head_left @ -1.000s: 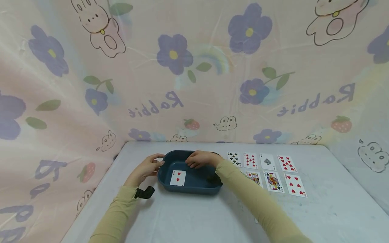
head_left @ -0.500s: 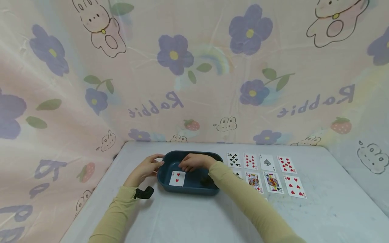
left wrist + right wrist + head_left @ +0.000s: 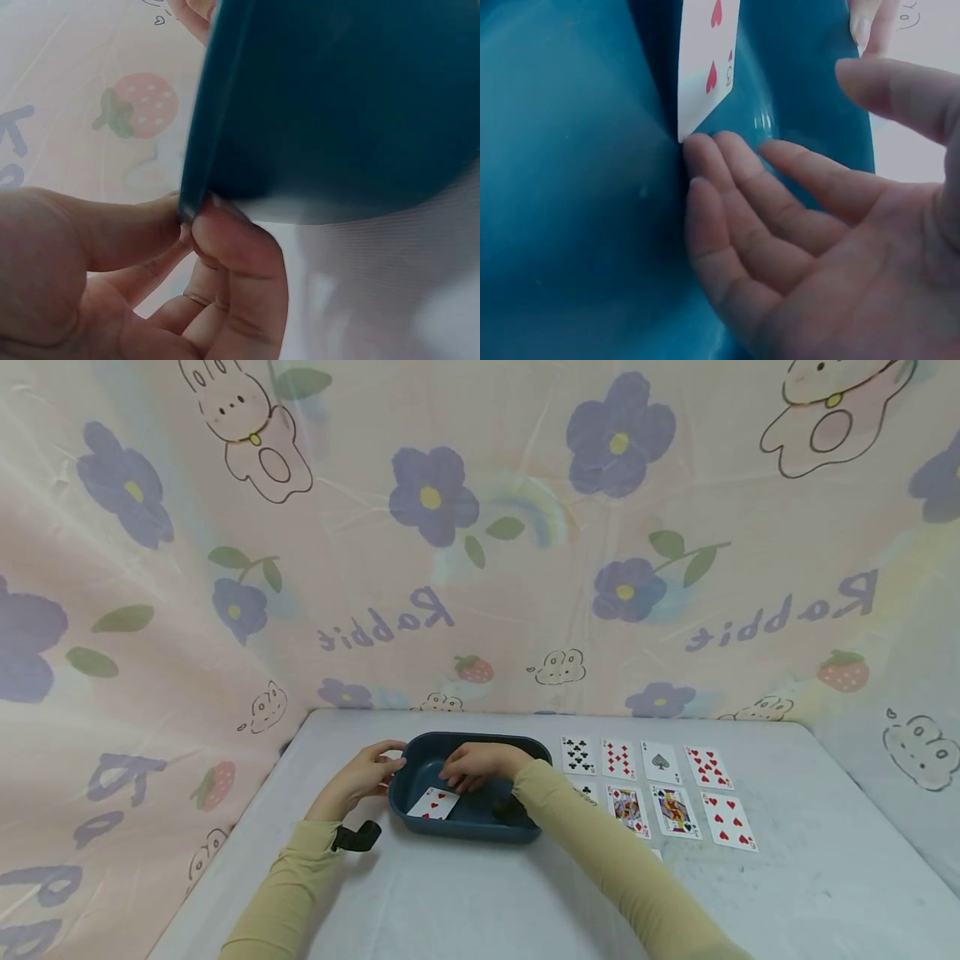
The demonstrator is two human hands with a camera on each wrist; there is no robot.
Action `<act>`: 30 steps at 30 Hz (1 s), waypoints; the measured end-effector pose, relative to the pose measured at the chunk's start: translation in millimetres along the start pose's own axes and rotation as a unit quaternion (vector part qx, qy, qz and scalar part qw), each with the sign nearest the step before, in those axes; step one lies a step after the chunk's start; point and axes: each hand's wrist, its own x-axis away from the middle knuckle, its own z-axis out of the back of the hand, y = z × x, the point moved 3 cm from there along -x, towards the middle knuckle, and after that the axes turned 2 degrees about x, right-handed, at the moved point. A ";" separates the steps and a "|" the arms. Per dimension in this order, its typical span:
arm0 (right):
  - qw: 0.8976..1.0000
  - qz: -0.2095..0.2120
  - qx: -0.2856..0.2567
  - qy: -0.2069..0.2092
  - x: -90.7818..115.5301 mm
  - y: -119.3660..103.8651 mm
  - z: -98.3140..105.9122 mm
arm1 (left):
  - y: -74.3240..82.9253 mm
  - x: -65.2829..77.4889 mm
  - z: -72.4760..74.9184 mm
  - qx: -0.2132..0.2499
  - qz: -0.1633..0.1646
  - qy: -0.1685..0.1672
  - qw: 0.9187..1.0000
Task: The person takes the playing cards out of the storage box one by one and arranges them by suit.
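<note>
A dark blue plastic basin [image 3: 480, 828] stands on the white table. My left hand [image 3: 369, 770] pinches its left rim between thumb and fingers, as the left wrist view shows up close. Inside the basin, a three of hearts playing card [image 3: 433, 803] lies turned at an angle, face up, near the left front wall. My right hand [image 3: 480, 763] reaches into the basin with loosely bent fingers. In the right wrist view its fingertips [image 3: 699, 150] are right at a corner of the card [image 3: 705, 75], and the thumb stands apart.
Right of the basin, several playing cards lie face up in rows, among them a jack [image 3: 676, 811], a six of hearts [image 3: 729, 820] and an ace of spades [image 3: 660, 762]. My right sleeve [image 3: 600, 852] hides part of them. A patterned curtain [image 3: 517, 610] rises behind the table.
My right hand has moved left inside the basin. The three of hearts has turned askew and shifted slightly toward the left front wall. My left hand stays on the rim.
</note>
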 end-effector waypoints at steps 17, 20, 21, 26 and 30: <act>0.980 0.068 0.169 -0.081 -14.4 0.7 -2.0 | 0.9 1.3 -2.2 0.003 -0.001 -0.003 1.000; 0.976 0.072 0.190 -0.083 -16.9 1.0 -3.2 | 2.3 1.5 -1.9 0.008 0.000 0.001 1.000; 0.974 0.072 0.198 -0.080 -17.7 1.3 -3.7 | 2.5 1.5 -1.8 0.008 -0.001 0.001 1.000; 0.971 0.067 0.222 -0.062 -20.6 3.0 -7.9 | 0.9 2.6 -1.7 0.011 0.003 0.000 1.000; 0.970 0.068 0.231 -0.043 -22.8 4.1 -9.0 | -0.1 1.1 -0.9 0.014 0.004 -0.006 1.000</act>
